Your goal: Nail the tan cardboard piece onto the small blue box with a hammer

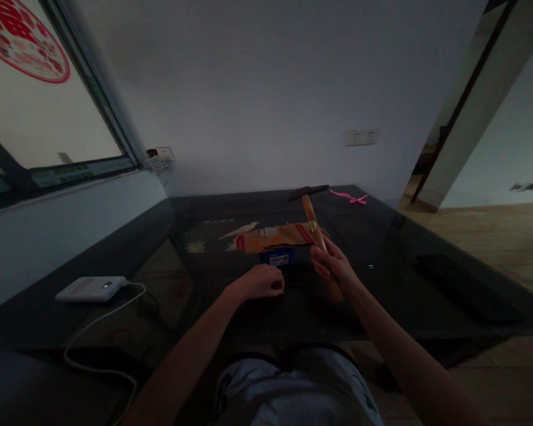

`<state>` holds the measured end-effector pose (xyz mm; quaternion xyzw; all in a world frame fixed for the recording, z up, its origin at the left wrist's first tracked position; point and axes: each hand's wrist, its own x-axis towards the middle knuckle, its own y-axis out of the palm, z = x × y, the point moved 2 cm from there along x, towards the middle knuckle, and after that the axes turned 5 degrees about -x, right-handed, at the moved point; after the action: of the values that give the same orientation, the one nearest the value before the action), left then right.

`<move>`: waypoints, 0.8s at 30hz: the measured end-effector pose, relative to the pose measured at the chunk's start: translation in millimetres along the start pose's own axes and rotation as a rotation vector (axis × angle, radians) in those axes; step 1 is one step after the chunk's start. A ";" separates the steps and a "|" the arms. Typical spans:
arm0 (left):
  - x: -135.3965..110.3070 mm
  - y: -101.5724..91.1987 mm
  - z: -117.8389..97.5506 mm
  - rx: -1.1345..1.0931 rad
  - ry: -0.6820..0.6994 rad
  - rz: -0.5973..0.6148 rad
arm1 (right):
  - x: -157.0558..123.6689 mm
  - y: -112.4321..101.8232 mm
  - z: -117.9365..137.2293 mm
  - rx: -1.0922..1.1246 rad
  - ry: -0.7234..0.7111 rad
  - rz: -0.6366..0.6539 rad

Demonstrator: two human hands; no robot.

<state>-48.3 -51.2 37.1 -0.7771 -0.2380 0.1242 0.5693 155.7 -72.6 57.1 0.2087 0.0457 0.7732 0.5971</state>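
Note:
My right hand (333,263) is wrapped round the wooden handle of a hammer (314,222). The hammer is raised at a tilt, its dark, narrow head at the top and the handle's end below my fingers. My left hand (263,280) is curled at the table's near side, and what its fingers hold, if anything, is hidden. Just beyond it stands a small blue box (278,257) with a pale label. A long red and tan printed packet (273,238) lies behind or across the box; its right end is partly hidden by the hammer.
On the dark glossy table (231,316), a white power bank (91,289) with a cable (98,322) lies at the left. A flat black object (466,287) rests at the right, and a pink ribbon-like thing (357,200) at the back. Behind the table is a wall (266,106).

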 end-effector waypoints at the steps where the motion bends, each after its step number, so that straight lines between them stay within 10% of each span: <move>1: 0.2 -0.2 -1.2 0.004 -0.002 0.000 | 0.3 0.1 -0.1 0.000 0.000 0.002; 13: -1.7 -7.7 -12.6 -0.202 -0.003 -0.092 | 1.3 -1.3 1.2 -0.002 0.002 -0.024; 21: -7.1 -75.3 2.4 -0.369 -0.082 -0.973 | 0.6 1.0 0.9 -0.043 0.027 -0.036; 24: 5.4 -89.9 32.5 -0.398 -0.175 -1.083 | 0.4 1.4 0.2 -0.039 0.027 -0.020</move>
<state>-79.3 -0.2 112.0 -0.6235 -0.6663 -0.1680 0.3728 154.4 -72.7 57.8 0.1862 0.0409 0.7708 0.6078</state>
